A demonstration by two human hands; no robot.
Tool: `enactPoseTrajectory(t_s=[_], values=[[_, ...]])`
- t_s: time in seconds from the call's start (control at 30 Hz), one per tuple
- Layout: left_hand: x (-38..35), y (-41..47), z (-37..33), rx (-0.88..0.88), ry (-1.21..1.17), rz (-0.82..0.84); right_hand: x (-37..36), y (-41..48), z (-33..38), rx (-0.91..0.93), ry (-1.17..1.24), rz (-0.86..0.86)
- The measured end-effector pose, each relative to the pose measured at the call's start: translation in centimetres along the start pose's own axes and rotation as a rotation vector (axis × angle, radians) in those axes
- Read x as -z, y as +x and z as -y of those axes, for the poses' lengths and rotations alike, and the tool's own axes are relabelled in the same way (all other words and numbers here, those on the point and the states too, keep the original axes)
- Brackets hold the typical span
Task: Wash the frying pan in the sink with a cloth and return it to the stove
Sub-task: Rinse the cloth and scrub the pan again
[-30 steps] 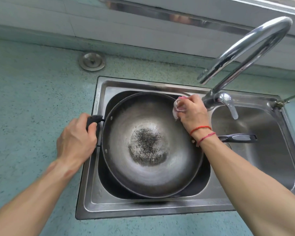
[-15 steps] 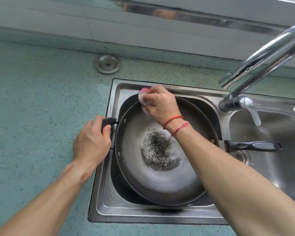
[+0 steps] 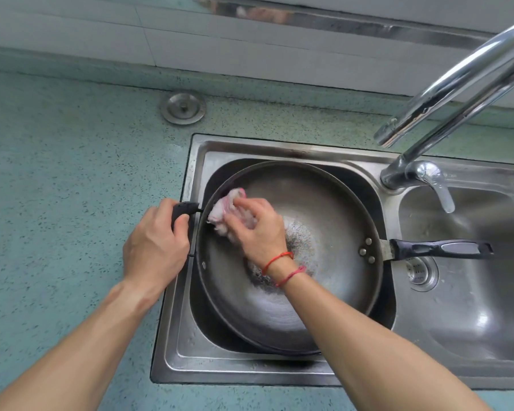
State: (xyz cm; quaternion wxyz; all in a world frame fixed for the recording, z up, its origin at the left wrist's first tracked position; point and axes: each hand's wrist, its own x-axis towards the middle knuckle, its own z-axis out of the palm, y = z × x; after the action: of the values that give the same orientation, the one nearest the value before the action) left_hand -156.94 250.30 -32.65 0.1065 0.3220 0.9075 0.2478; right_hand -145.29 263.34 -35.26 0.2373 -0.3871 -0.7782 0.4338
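Frying pan (image 3: pixel 333 215): sits in the left basin of the sink (image 3: pixel 172 348) and nearly fills it. A dark speckled patch marks the middle of its grey inside.
Long handle (image 3: pixel 439 249): black, points right from the pan's rim and reaches over the right basin, above the drain (image 3: pixel 419 272).
Left hand (image 3: pixel 155 247): at the pan's left edge, fingers clenched round the small black side handle (image 3: pixel 186 207), over the sink's left rim.
Right hand (image 3: pixel 258 229): inside the pan on its far left part, fingers grasping the cloth and pressing it against the inner wall just beside the side handle. Two red strings (image 3: pixel 279 258) circle the wrist.
Cloth (image 3: pixel 223 216): pink and white, bunched up, partly under the right hand, touching the pan's wall near the left rim.
Faucet (image 3: pixel 457 84): chrome, rises from the sink's far rim between the two basins and arches to the far right; its lever hangs down toward the right basin.
Tabletop (image 3: pixel 57 188): speckled green, surrounds the sink.
Strainer lid (image 3: pixel 183 107): round, metal, lies on the tabletop beyond the sink's far left corner, apart from it.
Wall (image 3: pixel 101 34): pale tiles along the far edge.
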Motion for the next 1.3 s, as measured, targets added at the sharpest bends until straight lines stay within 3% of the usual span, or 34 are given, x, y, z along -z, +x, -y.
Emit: enactPoseTrajectory(t_s=[0.13,0.27,0.43,0.57,0.73,0.83,1.0,1.1,1.2,1.3], values=[[0.0,0.0,-0.1,0.015,0.002,-0.009,0.3,-1.2,-1.0,0.092,-0.183,0.178],[0.0,0.0,-0.2,0.014,-0.008,-0.005,-0.3,-0.6,0.2,0.069,-0.155,0.122],[-0.1,0.0,-0.1,0.004,0.003,-0.032,-0.9,0.2,0.7,0.072,0.036,-0.159],[-0.2,0.0,0.0,0.008,0.006,-0.045,-1.1,0.8,0.6,0.093,0.029,-0.130],[-0.2,0.0,0.1,0.004,-0.003,-0.051,0.2,2.8,-0.4,0.307,-0.105,-0.071],[-0.3,0.1,0.2,0.004,0.000,-0.050,1.1,4.0,-0.5,0.475,-0.287,0.015],[-0.2,0.0,0.2,-0.004,-0.007,-0.045,5.3,7.0,-1.2,0.426,-0.801,0.188],[-0.3,0.1,0.3,-0.011,0.003,-0.041,8.3,6.9,-1.8,0.545,-0.841,0.164],[-0.2,0.1,0.2,-0.010,-0.006,-0.038,10.5,6.2,-2.3,0.458,-1.148,0.103],[-0.2,0.1,0.1,-0.007,-0.027,-0.043,12.5,5.0,-2.8,0.257,-1.337,0.348]])
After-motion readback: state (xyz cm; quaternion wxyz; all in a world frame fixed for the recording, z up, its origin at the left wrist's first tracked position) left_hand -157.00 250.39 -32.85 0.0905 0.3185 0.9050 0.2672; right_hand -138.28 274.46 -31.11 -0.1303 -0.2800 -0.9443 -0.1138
